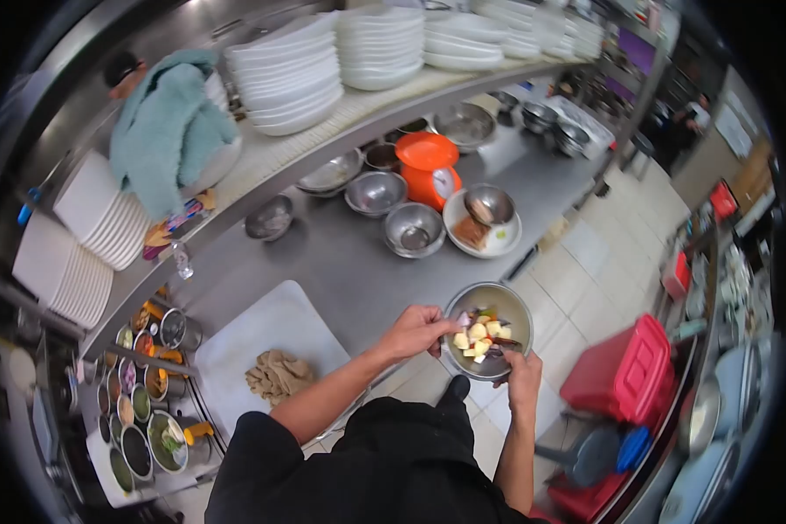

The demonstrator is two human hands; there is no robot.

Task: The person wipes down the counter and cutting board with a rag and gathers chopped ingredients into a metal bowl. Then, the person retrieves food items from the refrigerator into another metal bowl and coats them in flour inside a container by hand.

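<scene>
A metal bowl is held out in front of my body, above the floor beside the steel counter. Inside lie pale yellow-white chunks mixed with purple, red and green pieces. My left hand is closed on the bowl's left rim, the thumb side over the edge. My right hand grips the lower right rim, its thumb over the edge and its other fingers partly hidden beneath. A dark piece near the right thumb is too small to identify.
On the steel counter are a white cutting board with a tan cloth, metal bowls and an orange scale. Stacked white plates line the shelf above. A red bin stands at right; ingredient containers at left.
</scene>
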